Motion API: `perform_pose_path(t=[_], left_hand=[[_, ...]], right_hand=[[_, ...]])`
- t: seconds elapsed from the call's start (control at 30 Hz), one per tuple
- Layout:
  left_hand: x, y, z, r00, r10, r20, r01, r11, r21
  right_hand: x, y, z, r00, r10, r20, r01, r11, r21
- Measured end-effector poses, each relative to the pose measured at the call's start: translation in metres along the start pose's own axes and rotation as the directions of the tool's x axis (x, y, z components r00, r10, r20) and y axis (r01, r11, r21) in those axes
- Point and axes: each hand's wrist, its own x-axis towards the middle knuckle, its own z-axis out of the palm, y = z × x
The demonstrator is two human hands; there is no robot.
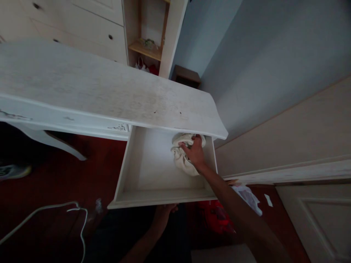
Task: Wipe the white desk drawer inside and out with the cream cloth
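Note:
A white drawer (153,175) is pulled out from the right end of a white table (109,87). Inside its right half lies a bunched cream cloth (183,160). My right hand (195,150) reaches into the drawer and grips the folds, thumb and fingers closed around them. My left hand (163,215) is at the drawer's front, just below its edge, with curled fingers against it; most of those fingers are in shadow or hidden.
A pale wall (274,120) runs close along the right. White cable (49,206) crosses the floor at lower left. On the right-hand floor lie a red bag (218,219) and a white plastic bag (248,197). An open cupboard (149,33) stands behind the table.

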Motion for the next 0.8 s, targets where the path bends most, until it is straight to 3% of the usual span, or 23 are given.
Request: perform_pose_path(t=[0.13,0.23,0.4,0.53,0.67,0.8], left_hand=[[0.000,-0.001,-0.001,1.000,0.011,0.013,-0.011,1.000,-0.016],[0.000,-0.003,-0.001,1.000,0.006,0.019,-0.006,1.000,-0.020],[0.001,-0.007,-0.001,1.000,-0.008,0.021,0.009,0.999,-0.042],[0.000,-0.006,0.000,1.000,-0.006,0.030,0.008,0.999,-0.048],[-0.001,-0.005,0.001,1.000,0.020,0.010,-0.019,0.998,-0.065],[0.001,-0.010,0.002,0.999,0.037,0.031,-0.035,0.997,-0.069]], right_hand=[[0.016,-0.017,0.012,0.988,0.124,-0.093,-0.137,0.981,-0.140],[0.010,-0.029,0.021,0.990,0.132,-0.058,-0.143,0.950,-0.277],[-0.011,-0.068,0.044,0.985,-0.112,0.127,0.140,0.963,-0.232],[-0.026,-0.120,0.067,0.893,-0.337,0.300,0.387,0.914,-0.124],[-0.032,-0.162,0.081,0.818,-0.417,0.396,0.489,0.866,-0.098],[-0.036,-0.169,0.077,0.783,-0.468,0.411,0.551,0.827,-0.109]])
